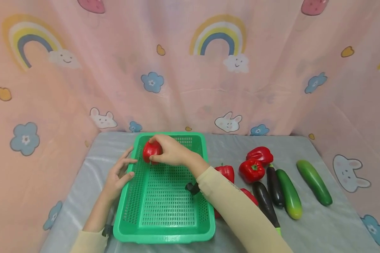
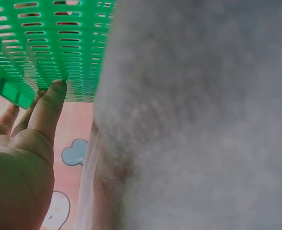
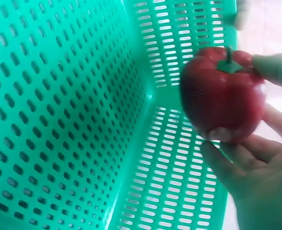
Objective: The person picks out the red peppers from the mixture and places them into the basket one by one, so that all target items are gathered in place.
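Note:
My right hand (image 1: pixel 172 151) holds a red bell pepper (image 1: pixel 151 151) inside the far left corner of a green plastic basket (image 1: pixel 164 238). In the right wrist view the thumb and fingers grip the pepper (image 3: pixel 222 98) from both sides, and its green stem shows. Beside the basket's left wall is my left hand (image 1: pixel 118 175), its fingers extended at the rim. From the left wrist view, the fingertips of this hand (image 2: pixel 23 158) lie against the slotted outer wall (image 2: pixel 50 48). Apart from the held pepper, the basket floor (image 1: pixel 168 203) shows bare.
Right of the basket lie more red bell peppers (image 1: pixel 252 170), some partly behind my right sleeve (image 1: pixel 240 211). Dark eggplants (image 1: pixel 274 186) and green cucumbers (image 1: pixel 314 182) lie farther right on the grey cloth (image 1: pixel 329 225). A pink patterned curtain (image 1: pixel 183 70) rises behind the table.

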Demonstrator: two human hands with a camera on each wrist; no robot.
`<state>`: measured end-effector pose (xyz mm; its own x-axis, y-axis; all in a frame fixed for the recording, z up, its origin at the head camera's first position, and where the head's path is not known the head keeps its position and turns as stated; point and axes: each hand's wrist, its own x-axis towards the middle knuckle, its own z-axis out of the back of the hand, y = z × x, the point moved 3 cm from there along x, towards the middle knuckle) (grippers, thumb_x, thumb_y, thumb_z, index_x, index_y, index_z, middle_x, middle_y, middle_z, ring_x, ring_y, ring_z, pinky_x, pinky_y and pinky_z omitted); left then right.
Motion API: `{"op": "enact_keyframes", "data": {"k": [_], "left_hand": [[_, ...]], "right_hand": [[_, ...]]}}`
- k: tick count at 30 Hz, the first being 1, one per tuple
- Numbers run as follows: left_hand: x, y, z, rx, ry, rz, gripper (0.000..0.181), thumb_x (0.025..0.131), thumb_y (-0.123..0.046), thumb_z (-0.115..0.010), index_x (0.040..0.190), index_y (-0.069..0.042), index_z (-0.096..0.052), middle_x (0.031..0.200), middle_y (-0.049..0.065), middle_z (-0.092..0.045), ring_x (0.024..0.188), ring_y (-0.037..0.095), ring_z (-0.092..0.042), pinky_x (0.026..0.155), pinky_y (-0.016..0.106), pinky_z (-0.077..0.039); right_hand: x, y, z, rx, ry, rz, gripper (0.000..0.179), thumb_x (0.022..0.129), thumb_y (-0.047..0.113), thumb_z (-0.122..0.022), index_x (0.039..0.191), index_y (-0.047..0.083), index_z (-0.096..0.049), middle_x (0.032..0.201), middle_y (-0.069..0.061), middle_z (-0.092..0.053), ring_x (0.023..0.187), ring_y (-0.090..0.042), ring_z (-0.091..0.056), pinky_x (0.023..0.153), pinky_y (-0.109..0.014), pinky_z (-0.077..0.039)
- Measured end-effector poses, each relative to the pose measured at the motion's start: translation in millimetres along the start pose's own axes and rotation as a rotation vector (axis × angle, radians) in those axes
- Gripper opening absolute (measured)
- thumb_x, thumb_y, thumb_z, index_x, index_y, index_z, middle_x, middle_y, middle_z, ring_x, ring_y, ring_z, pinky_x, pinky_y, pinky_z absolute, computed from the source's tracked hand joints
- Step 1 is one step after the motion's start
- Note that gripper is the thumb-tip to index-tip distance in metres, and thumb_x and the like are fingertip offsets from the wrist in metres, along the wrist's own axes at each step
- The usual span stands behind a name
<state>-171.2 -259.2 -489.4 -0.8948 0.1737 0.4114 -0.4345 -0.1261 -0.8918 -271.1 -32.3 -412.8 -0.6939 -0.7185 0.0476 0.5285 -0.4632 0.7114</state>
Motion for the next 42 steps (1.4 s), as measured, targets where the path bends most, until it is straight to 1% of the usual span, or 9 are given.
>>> {"op": "enact_keyframes", "data": {"k": [2,6,11,15,20,28,37,42], "left_hand": [[-0.6,-0.2,-0.2,0.002,-0.004,0.003,0.034,0.098,0.012,-0.058,0.132,0.012,-0.06,0.176,0.024,-0.029,0.164,0.046,-0.016,0.123,0.023,-0.028],[-0.2,-0.9,-0.5,0.011,-0.01,0.023,0.034,0.099,0.012,-0.057,0.132,0.012,-0.06,0.177,0.02,-0.029,0.164,0.045,-0.017,0.123,0.022,-0.028],[-0.1,-1.2,-2.2,0.0,-0.011,0.031,0.034,0.098,0.014,-0.055,0.132,0.015,-0.057,0.177,0.022,-0.027,0.164,0.049,-0.013,0.122,0.019,-0.027],[-0.4,-1.9,-3.2,-0.012,-0.013,0.017,0.033,0.099,0.014,-0.055,0.131,0.018,-0.055,0.177,0.026,-0.025,0.163,0.052,-0.011,0.121,0.017,-0.027],[0.7,-1.6,-4.0,-0.008,-0.012,0.012,0.032,0.099,0.014,-0.055,0.131,0.018,-0.055,0.177,0.025,-0.026,0.162,0.053,-0.012,0.121,0.018,-0.029],[-0.3,-0.6,-4.7,-0.022,-0.015,0.003,0.032,0.1,0.014,-0.054,0.132,0.019,-0.054,0.177,0.027,-0.023,0.162,0.052,-0.015,0.121,0.018,-0.03],[-0.4,0.3,-4.5,-0.011,-0.013,0.006,0.033,0.1,0.013,-0.054,0.132,0.018,-0.054,0.177,0.026,-0.023,0.162,0.052,-0.012,0.121,0.018,-0.029],[-1.0,-1.2,-4.8,-0.011,-0.008,0.01,0.033,0.1,0.013,-0.054,0.132,0.019,-0.054,0.177,0.027,-0.022,0.161,0.054,-0.012,0.119,0.017,-0.03]], "right_hand": [[0.7,-3.4,-2.8,0.005,-0.001,-0.002,0.057,0.101,0.028,-0.077,0.149,0.006,-0.055,0.144,-0.005,-0.062,0.127,-0.019,-0.059,0.096,-0.033,-0.058],[2.5,-8.6,-6.4,0.002,-0.003,-0.006,0.059,0.1,0.03,-0.079,0.148,0.007,-0.056,0.144,-0.005,-0.062,0.127,-0.019,-0.059,0.095,-0.033,-0.058],[4.0,-13.2,-10.3,-0.05,0.016,-0.016,0.061,0.099,0.033,-0.08,0.15,0.008,-0.056,0.147,-0.005,-0.062,0.13,-0.021,-0.058,0.097,-0.034,-0.058],[3.5,-15.1,-12.6,-0.092,0.032,-0.032,0.062,0.099,0.034,-0.081,0.15,0.009,-0.057,0.149,-0.005,-0.062,0.133,-0.021,-0.057,0.1,-0.036,-0.057],[3.7,-17.5,-15.3,-0.098,0.046,-0.033,0.061,0.098,0.033,-0.083,0.149,0.01,-0.058,0.146,-0.004,-0.063,0.131,-0.02,-0.058,0.101,-0.036,-0.056],[4.8,-14.9,-19.4,-0.134,0.086,-0.015,0.061,0.098,0.032,-0.084,0.148,0.008,-0.059,0.145,-0.004,-0.064,0.13,-0.019,-0.059,0.103,-0.033,-0.054],[3.6,-13.7,-21.2,-0.138,0.089,-0.027,0.064,0.098,0.03,-0.085,0.151,0.006,-0.056,0.147,-0.007,-0.063,0.132,-0.022,-0.058,0.102,-0.036,-0.056],[2.8,-14.4,-21.9,-0.143,0.098,-0.034,0.065,0.098,0.031,-0.085,0.151,0.006,-0.056,0.147,-0.007,-0.063,0.132,-0.023,-0.057,0.101,-0.034,-0.056]]}}
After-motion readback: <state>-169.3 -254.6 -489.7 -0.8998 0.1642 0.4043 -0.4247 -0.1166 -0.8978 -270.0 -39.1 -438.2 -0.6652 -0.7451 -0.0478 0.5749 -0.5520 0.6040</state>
